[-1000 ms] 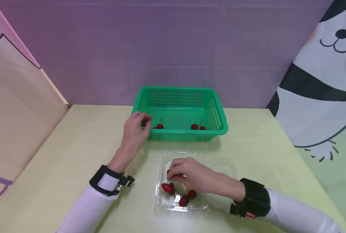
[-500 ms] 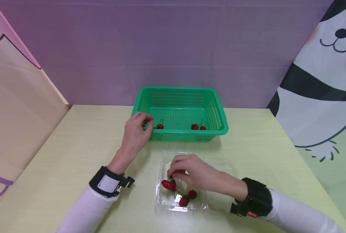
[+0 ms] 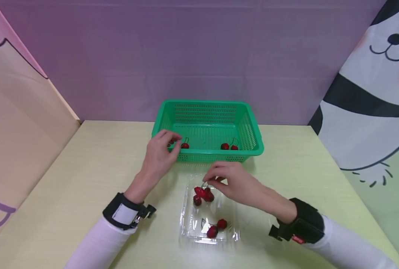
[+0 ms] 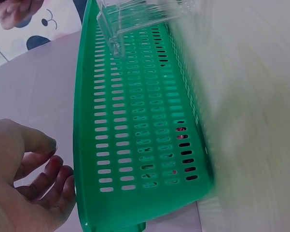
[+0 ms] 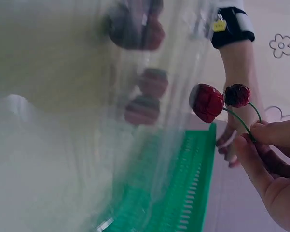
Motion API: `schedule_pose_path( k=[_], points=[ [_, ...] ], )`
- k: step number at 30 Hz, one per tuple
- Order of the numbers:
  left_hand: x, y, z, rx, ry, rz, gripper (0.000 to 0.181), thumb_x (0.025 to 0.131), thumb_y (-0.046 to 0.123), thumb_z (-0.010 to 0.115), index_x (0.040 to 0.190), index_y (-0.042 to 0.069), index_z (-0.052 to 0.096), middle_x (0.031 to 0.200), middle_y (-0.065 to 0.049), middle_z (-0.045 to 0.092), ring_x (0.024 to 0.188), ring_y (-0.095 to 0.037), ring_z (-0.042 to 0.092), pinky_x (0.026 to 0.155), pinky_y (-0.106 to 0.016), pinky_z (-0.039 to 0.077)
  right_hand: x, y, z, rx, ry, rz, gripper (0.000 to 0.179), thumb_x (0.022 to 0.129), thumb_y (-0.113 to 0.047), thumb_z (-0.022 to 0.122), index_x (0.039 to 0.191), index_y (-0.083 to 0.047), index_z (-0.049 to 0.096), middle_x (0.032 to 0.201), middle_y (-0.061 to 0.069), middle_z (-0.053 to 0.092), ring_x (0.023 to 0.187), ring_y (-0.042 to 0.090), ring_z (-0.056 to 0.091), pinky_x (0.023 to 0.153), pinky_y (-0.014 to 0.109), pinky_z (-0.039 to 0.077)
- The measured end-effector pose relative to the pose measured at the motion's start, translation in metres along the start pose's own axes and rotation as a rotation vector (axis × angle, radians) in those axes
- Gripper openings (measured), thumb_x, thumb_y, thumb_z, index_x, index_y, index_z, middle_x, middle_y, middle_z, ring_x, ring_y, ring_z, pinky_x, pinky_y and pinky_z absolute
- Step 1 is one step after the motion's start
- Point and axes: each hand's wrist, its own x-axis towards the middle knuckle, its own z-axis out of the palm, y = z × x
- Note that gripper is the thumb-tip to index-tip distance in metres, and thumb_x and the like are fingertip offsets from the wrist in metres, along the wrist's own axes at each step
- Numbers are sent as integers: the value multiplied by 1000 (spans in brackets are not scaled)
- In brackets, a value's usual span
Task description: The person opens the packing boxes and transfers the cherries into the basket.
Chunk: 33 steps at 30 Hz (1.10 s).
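My right hand (image 3: pixel 234 183) pinches the thin green stems of a pair of red cherries (image 5: pixel 206 103), which dangle over the far part of a clear plastic box (image 3: pixel 183 224). Below and beside them, other cherries (image 3: pixel 212 232) lie in the box. My left hand (image 3: pixel 160 151) is at the front left rim of a green basket (image 3: pixel 213 156). Its fingers are loosely bent, with nothing between them in the left wrist view. Inside the basket, a cherry (image 3: pixel 185 145) shows near the left hand and two more cherries (image 3: pixel 224 146) sit to the right.
The basket stands at the back of the pale wooden table (image 3: pixel 102 157), against a purple backdrop (image 3: pixel 199 48). Printed cloth panels (image 3: pixel 377 123) flank the table. The plastic box sits in front of the basket.
My right hand has risen and moved away from me and rightward, lifting the cherry pair by the stems. My left hand has shifted slightly right along the basket rim.
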Motion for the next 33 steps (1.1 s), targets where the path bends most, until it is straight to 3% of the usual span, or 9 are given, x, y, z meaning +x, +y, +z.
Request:
schedule_pose_path(
  k=[6, 13, 19, 25, 33],
  points=[
    [-1, 4, 1, -15, -14, 25, 8, 87, -2, 70, 95, 0, 70, 91, -5, 62, 80, -22, 62, 69, -26, 50, 2, 2, -16, -53, 95, -12, 20, 79, 5, 79, 94, -7, 74, 92, -5, 66, 83, 9, 64, 72, 17, 50],
    [-4, 10, 4, -58, -52, 49, 7, 87, -3, 69, 94, 1, 70, 91, -2, 61, 80, -18, 62, 70, -21, 50, 3, 9, -32, -113, 168, 43, 19, 79, 6, 78, 93, -6, 74, 91, -5, 65, 77, 7, 60, 66, 19, 50],
    [-10, 14, 6, -69, -82, 78, 8, 87, -3, 69, 93, 2, 69, 91, -3, 62, 81, -20, 63, 71, -23, 51, 5, 20, -42, -157, 232, 54, 18, 78, 9, 77, 90, -4, 74, 91, -3, 66, 81, 12, 65, 69, 18, 51],
    [-12, 21, 8, -39, -113, 138, 8, 87, 0, 71, 94, 2, 71, 90, -2, 63, 81, -17, 63, 72, -22, 51, 6, 30, -49, -202, 299, 84, 17, 79, 7, 78, 90, -5, 74, 91, -4, 67, 80, 12, 66, 67, 17, 51],
    [-18, 32, 11, -79, -207, 239, 7, 87, 2, 72, 93, 5, 70, 91, 1, 63, 83, -12, 65, 77, -14, 47, 7, 43, -63, -275, 420, 105, 14, 79, 7, 77, 89, -2, 74, 86, 0, 67, 75, 15, 66, 65, 14, 49]
  ],
)
